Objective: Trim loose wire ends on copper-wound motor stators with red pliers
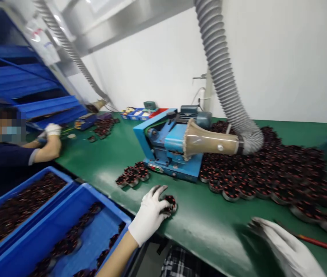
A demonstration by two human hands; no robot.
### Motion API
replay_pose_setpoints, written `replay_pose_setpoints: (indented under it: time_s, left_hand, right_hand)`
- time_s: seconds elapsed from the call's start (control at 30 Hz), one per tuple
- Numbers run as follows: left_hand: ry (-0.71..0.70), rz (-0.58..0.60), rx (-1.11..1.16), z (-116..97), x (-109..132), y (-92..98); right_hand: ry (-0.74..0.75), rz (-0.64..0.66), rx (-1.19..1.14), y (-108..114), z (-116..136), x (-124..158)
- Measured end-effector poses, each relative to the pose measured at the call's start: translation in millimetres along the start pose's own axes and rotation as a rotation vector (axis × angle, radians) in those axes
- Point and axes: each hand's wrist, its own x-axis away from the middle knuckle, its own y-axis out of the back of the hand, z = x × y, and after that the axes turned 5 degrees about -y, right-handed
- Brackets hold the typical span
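My left hand (150, 209), in a white glove, is closed around a motor stator (170, 204), a small round part with dark, orange-flecked windings, at the bench's front edge. A small group of similar stators (131, 175) lies just beyond it. My right hand (284, 244), also gloved and with darkened fingertips, is over the right of the bench, fingers stretched out and seemingly holding nothing. Beside it lies a thin tool with a red handle (322, 243). Behind, a blue bench machine (175, 144) with a motor has a tan fabric sleeve (212, 140) tied over its side.
Many stators (255, 173) cover the right of the green bench (102, 159). A grey ribbed hose (223, 69) hangs down to the sleeve. Blue bins (96, 192) with stators stand at the front left. A co-worker (4, 161) works at the far left near blue shelves (13, 80).
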Motion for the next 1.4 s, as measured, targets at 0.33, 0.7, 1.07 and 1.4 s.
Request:
replay_pose_setpoints:
  time_s: [0.33,0.7,1.07,1.4]
  left_hand:
    - [-0.167,0.118,0.359,-85,-8,-65.3]
    - [-0.242,-0.091,0.239,-102,-13,-87.8]
    - [-0.142,-0.087,0.149,-102,-16,-78.1]
    - [-0.397,0.310,0.465,-117,-45,-41.7]
  right_hand:
    - [-0.331,0.328,-0.641,-31,39,-16]
    - [-0.300,0.081,-0.823,-56,44,-21]
    - [-0.138,-0.091,-0.515,-3,39,-3]
    - [0.142,0.527,0.438,-24,51,-10]
